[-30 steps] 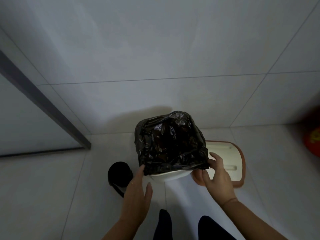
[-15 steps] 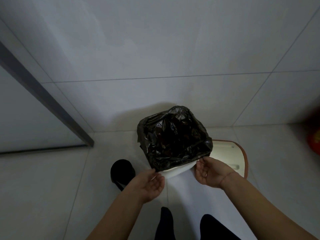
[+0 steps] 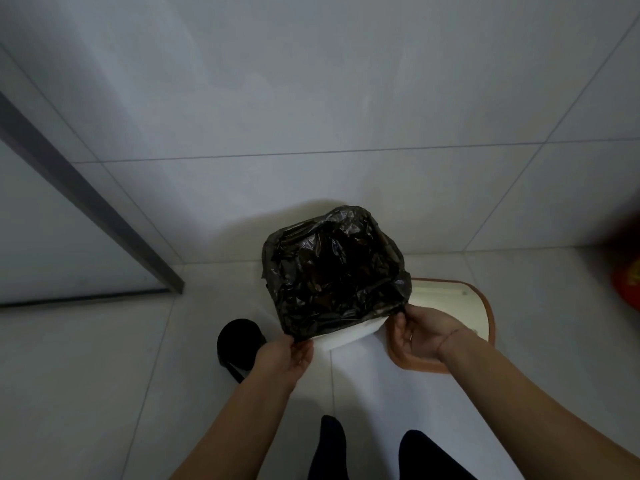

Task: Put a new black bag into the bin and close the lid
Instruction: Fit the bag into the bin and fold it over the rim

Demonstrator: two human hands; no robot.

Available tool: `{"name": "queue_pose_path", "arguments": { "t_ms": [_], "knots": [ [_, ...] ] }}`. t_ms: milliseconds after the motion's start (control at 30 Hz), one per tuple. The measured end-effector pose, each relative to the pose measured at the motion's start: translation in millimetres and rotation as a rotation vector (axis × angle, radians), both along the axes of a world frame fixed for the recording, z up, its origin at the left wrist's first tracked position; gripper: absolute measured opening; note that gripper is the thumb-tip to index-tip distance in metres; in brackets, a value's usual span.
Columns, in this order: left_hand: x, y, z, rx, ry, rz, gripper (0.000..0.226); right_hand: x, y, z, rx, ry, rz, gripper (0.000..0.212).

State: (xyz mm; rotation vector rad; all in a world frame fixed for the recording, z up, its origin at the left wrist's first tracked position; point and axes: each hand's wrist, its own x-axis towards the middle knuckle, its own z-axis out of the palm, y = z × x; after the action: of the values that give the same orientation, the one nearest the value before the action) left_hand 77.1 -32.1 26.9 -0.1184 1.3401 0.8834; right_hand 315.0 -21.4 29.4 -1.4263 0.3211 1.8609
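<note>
red object (image 3: 628, 284) cut off right, blurred

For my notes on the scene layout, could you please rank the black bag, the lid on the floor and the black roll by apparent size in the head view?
1. black bag, clearly largest.
2. lid, partly hidden by the right hand and the bag, so its full extent is unsure.
3. black roll, smallest, partly behind the left hand.

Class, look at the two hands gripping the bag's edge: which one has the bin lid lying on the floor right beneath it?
The right hand. It partly covers the orange-rimmed lid, while the left hand is beside a black roll.
</note>
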Motion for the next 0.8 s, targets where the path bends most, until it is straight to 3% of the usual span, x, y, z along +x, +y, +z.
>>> {"name": "queue_pose_path", "arguments": {
  "t_ms": [200,267,367,433,533,600,667,733,800],
  "knots": [
    [-5,1,-29,-0.028,0.119,0.026,0.034,-7,-8,-27,-0.075,-0.208,0.057,0.028],
    [-5,6,-31,-0.017,0.177,0.022,0.034,-7,-10,-32,-0.056,-0.322,0.168,0.026],
    [-6,15,-24,0.016,0.456,-0.044,0.018,-3,-12,-31,-0.022,-0.475,0.3,0.023],
    [-8,20,-11,0.156,0.648,-0.082,0.023,6,-4,-27,0.067,-0.593,0.146,0.015],
    [-10,31,10,0.464,0.773,-0.348,0.065,8,14,-9,0.389,-0.774,0.122,0.033],
    [-10,39,14,0.557,0.981,-0.549,0.056,-2,15,0,0.564,-0.927,0.321,0.036],
    [-9,42,17,0.555,1.133,-0.588,0.045,-11,7,-5,0.631,-1.093,0.592,0.038],
    [-4,44,21,0.5,1.235,-0.549,0.051,-14,-2,-10,0.639,-0.972,0.614,0.032],
    [15,41,30,0.55,1.452,-0.52,0.062,-7,-9,-10,0.618,-0.835,0.493,0.026]
  ]
}}
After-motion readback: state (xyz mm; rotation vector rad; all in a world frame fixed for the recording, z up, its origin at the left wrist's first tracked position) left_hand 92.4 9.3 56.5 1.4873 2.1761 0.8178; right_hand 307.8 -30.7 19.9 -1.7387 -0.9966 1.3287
